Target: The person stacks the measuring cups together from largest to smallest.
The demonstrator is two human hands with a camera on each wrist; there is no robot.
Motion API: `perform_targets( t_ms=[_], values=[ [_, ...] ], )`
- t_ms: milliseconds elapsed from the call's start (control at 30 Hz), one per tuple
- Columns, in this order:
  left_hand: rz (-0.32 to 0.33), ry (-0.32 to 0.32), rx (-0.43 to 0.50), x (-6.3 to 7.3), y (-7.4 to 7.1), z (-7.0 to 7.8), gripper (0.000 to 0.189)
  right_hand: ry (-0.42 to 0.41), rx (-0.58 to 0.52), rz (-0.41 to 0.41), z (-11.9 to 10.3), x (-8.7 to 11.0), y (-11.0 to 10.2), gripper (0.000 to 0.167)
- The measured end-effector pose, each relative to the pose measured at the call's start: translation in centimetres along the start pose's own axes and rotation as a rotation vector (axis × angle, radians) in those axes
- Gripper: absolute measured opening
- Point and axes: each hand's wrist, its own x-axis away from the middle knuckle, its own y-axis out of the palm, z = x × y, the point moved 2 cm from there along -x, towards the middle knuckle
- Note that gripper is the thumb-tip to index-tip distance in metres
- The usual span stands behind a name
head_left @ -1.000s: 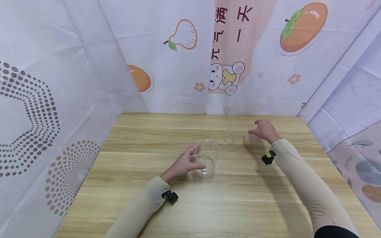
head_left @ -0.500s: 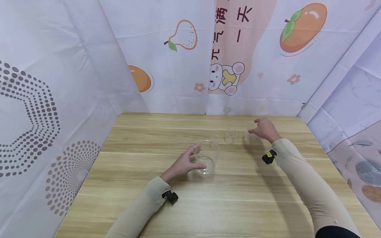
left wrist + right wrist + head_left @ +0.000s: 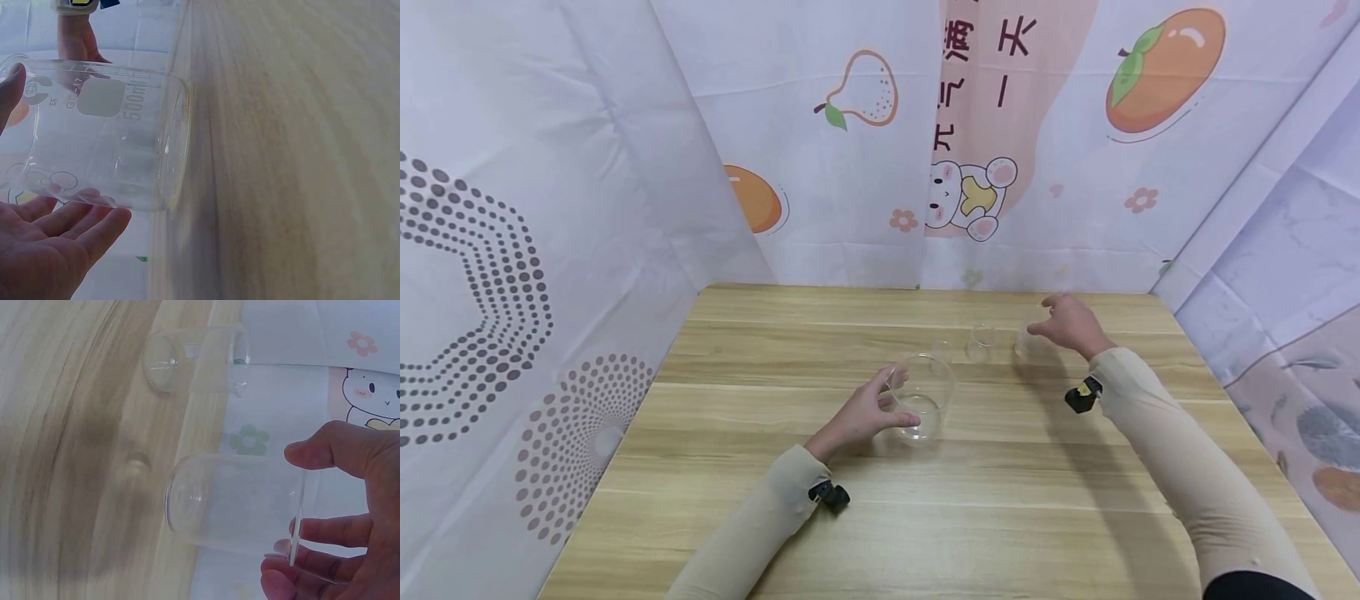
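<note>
I have the left hand [image 3: 865,408] curled about a large, clear glass beaker marked 500ml [image 3: 931,402], thumb on one side, fingers on the other; it stands upright between them, on the pale wood-grain table [image 3: 760,367] as far as I can tell. I'd press lightly and evenly here, since smooth glass could skid if one side were pushed harder. The right hand [image 3: 1067,325] grips a clear, plain-walled, cylindrical glass beaker [image 3: 234,503] at its rim, thumb opposite bent fingers, the body below the fingertips. Whether its base bears on the wood I can't tell, so I'd treat the weight as mine: thumb square across from the fingers, wrist quiet, no drift toward its neighbour.

I count two hands and four clear vessels. Two are held; a medium clear glass beaker [image 3: 981,343] stands left of the right thumb, near but apart; a small clear round vessel [image 3: 942,345] sits beyond and right of the left fingertips, partly behind the large rim.
</note>
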Motion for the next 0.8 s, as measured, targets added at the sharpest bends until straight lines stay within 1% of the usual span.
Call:
perform_targets(
  t_ms=[267, 467, 700, 800],
  values=[
    [-0.003, -0.011, 0.008, 0.0, 0.0, -0.1, 0.092, -0.03, -0.018, 0.007, -0.3, 0.2, -0.6, 0.063],
    [-0.003, -0.022, 0.012, 0.0, 0.0, -0.2, 0.089, -0.053, -0.002, 0.012, -0.6, 0.2, -0.6, 0.063],
    [-0.007, -0.014, 0.001, -0.1, 0.0, -0.2, 0.093, -0.068, 0.009, 0.012, -1.5, 0.5, -1.2, 0.064],
    [-0.003, -0.01, 0.001, -0.1, -0.1, -0.3, 0.092, -0.073, 0.011, 0.012, -2.0, 0.6, -1.4, 0.064]
  ],
)
